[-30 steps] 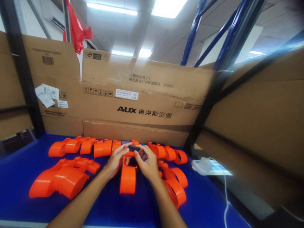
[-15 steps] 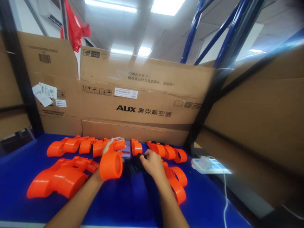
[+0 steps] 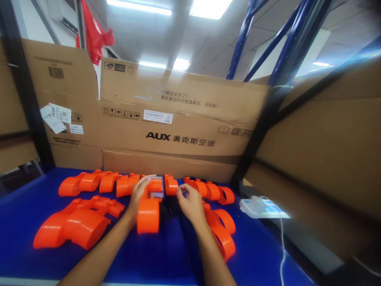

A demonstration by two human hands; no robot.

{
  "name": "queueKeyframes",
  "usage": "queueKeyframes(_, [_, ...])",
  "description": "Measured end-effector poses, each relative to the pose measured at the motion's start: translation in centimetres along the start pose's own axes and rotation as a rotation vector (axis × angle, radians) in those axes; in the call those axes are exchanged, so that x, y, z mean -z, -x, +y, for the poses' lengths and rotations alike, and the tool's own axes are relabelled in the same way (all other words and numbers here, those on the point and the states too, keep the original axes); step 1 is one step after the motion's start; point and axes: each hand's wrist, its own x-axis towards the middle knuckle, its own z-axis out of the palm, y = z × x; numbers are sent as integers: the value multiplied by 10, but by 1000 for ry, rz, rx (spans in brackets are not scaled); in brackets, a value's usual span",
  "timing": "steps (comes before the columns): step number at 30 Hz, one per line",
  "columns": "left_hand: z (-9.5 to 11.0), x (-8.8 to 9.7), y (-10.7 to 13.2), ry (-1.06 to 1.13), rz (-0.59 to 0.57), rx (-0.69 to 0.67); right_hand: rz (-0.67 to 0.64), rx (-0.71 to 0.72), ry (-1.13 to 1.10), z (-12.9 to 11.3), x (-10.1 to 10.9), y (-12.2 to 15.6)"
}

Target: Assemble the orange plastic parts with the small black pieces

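My left hand (image 3: 137,198) is closed around an orange plastic part (image 3: 148,216) with a wide ring at its lower end, raised over the middle of the blue table. To the right of it my right hand (image 3: 190,203) has thumb and forefinger bent together; anything between the fingertips is too small to make out. Dark small pieces (image 3: 169,209) lie between the two hands, partly hidden and blurred. Just behind the right fingertips stands another orange ringed part (image 3: 171,186). A phone-like screen (image 3: 160,186) is partly covered by the held part.
Several orange parts (image 3: 89,180) line the back left, and larger ones (image 3: 74,224) lie in front of them. More orange parts (image 3: 212,190) sit at the right. A white power strip (image 3: 263,207) with a cable is at the right edge. A cardboard wall (image 3: 178,155) closes the back.
The orange part in my left hand has moved right and slightly down, its ring turned more side-on. My right hand has shifted slightly; the dark piece at its fingertips no longer shows.
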Motion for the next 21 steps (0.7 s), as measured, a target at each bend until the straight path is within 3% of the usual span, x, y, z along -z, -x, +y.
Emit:
queueKeyframes(2, [-2, -4, 7, -140, -37, -85, -1, 28, -206, -6, -3, 0])
queueKeyframes(6, [-4, -13, 18, -282, -167, -118, -120, 55, -492, -14, -8, 3])
queueKeyframes(16, [-16, -12, 20, -408, -267, -115, -103, 2, -545, -17, -12, 4])
queueKeyframes(21, [-18, -12, 20, -405, -239, -119, -55, 24, -521, -14, -14, 2])
